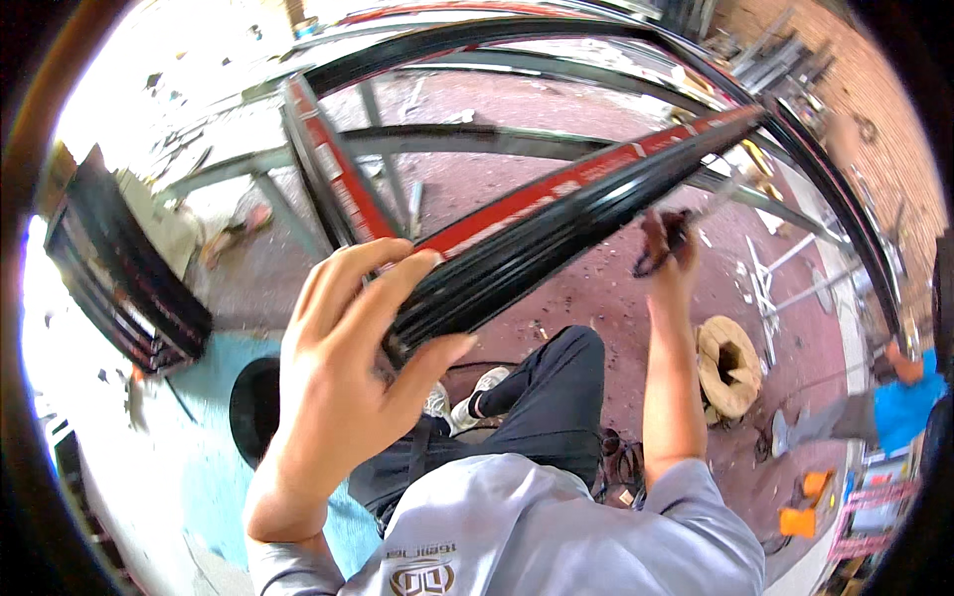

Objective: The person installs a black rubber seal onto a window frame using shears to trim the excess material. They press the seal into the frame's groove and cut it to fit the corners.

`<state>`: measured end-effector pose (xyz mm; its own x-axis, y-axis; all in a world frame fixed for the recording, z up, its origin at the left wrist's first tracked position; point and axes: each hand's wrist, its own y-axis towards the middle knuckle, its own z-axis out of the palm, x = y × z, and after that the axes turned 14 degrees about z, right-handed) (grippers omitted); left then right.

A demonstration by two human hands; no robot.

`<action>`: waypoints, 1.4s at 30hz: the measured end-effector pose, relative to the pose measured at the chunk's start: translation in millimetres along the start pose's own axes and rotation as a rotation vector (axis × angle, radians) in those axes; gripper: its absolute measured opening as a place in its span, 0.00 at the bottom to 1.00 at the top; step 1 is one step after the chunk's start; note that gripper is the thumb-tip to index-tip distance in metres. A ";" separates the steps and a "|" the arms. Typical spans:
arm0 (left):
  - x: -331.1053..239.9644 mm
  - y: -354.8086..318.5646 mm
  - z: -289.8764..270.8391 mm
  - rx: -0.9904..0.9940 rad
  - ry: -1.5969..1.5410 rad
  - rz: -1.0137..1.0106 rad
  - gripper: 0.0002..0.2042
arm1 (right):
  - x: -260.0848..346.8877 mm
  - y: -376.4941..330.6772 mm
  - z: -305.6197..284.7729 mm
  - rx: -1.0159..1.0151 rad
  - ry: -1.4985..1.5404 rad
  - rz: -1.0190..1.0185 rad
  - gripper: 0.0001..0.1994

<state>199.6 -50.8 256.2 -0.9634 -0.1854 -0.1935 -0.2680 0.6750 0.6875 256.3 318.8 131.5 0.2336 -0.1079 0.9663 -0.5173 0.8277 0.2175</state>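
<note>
My left hand point(348, 368) grips the near end of a long black ribbed metal profile point(556, 233) with a red strip along its upper face. The profile runs up and to the right, away from me. My right hand point(668, 248) is raised under the middle of the profile and holds a length of black rubber strip point(661, 253) against it. Below my hands I see my dark trousers, a white shoe point(477, 392) and my grey shirt.
A large black frame point(556, 40) on grey metal trestle bars point(477, 144) stands ahead. A stack of black profiles point(119, 278) lies at left. A tan coil point(727, 366) sits on the reddish floor. A person in a blue top point(894, 407) crouches at right.
</note>
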 end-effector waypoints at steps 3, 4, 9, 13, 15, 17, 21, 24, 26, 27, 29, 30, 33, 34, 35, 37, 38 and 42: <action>14.1 -59.6 -15.5 -0.190 -0.030 -0.155 0.22 | -13.2 -41.0 -11.8 0.154 0.041 0.026 0.07; 21.7 -77.4 -10.8 -0.203 -0.045 -0.194 0.19 | -23.3 -58.8 -22.1 0.224 0.041 0.056 0.07; 29.5 -114.2 22.7 -0.256 -0.713 -0.529 0.20 | -38.5 -152.9 2.5 0.662 0.142 0.348 0.15; 33.7 -103.5 17.4 -0.223 -1.029 -0.648 0.18 | -26.1 -200.2 20.6 0.923 0.074 0.512 0.20; 33.7 -89.3 5.9 -0.146 -1.017 -0.663 0.17 | -17.6 -213.6 20.3 0.996 0.121 0.653 0.23; 32.2 -71.9 -4.9 -0.119 -1.015 -0.651 0.14 | -2.4 -214.8 22.8 1.126 0.026 0.615 0.26; 33.7 -52.4 -13.9 0.006 -0.942 -0.620 0.11 | 23.1 -223.2 34.6 1.141 -0.112 0.608 0.23; 36.5 -53.8 -13.2 0.040 -0.869 -0.580 0.10 | 33.8 -222.9 40.1 1.142 -0.225 0.611 0.20; 34.5 -50.9 -16.6 0.083 -0.820 -0.598 0.09 | 31.6 -224.5 42.4 1.121 -0.201 0.596 0.19; 34.4 -51.0 -14.7 0.071 -0.813 -0.581 0.09 | 30.8 -224.6 42.8 1.116 -0.195 0.595 0.19; 34.7 -49.8 -14.0 0.071 -0.797 -0.566 0.09 | 30.8 -224.1 44.0 1.106 -0.181 0.610 0.18; 35.0 -48.8 -14.8 0.082 -0.790 -0.568 0.08 | 32.6 -223.9 45.1 1.100 -0.173 0.624 0.18; 35.8 -48.0 -15.4 0.088 -0.799 -0.576 0.08 | 38.0 -219.3 49.6 1.094 -0.215 0.589 0.18; 36.1 -48.1 -15.3 0.085 -0.806 -0.578 0.08 | 38.6 -217.2 51.4 1.094 -0.240 0.563 0.18; 36.9 -48.5 -14.9 0.088 -0.814 -0.581 0.08 | 38.2 -215.9 52.3 1.096 -0.252 0.547 0.18; 38.7 -49.1 -14.4 0.093 -0.831 -0.585 0.08 | 37.4 -213.9 54.2 1.100 -0.275 0.514 0.18; 38.2 -47.7 -15.5 0.117 -0.833 -0.602 0.07 | 37.2 -213.4 54.7 1.097 -0.284 0.515 0.18; 36.3 -43.3 -21.0 0.163 -0.838 -0.636 0.07 | 40.8 -212.6 59.2 1.090 -0.301 0.548 0.19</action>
<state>176.2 -101.7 234.1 -0.3200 -0.0285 -0.9470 -0.6575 0.7263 0.2003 327.1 105.9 132.9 -0.3489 -0.1343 0.9275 -0.9308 -0.0657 -0.3596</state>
